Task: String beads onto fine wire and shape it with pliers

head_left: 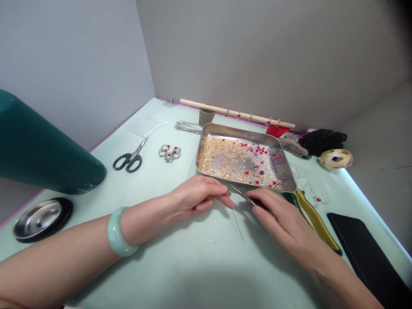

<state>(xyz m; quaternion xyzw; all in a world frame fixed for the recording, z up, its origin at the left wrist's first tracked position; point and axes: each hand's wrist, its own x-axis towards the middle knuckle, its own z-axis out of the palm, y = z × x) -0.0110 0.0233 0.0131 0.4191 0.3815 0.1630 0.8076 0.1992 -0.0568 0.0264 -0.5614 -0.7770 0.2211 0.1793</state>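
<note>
My left hand [204, 195], below the tray's near edge, pinches a small beaded wire piece [227, 194] between thumb and fingers. A thin wire end [238, 225] hangs from it toward the table. My right hand [283, 214] is closed round slim long-nose pliers [242, 193], with part of the dark handle showing under the fingers. The pliers' tip points left, close to the beaded piece; I cannot tell whether it touches. Just beyond both hands stands a metal tray [291, 182] holding gold, clear, red and purple beads.
Black-handled scissors [128, 161] and beaded rings [169, 153] lie left of the tray. Behind it are cut wires [188, 127] and a wooden rod [236, 113] carrying rings. Yellow-handled pliers [317, 221] and a black case [363, 249] lie right. A green cylinder [45, 150] stands left.
</note>
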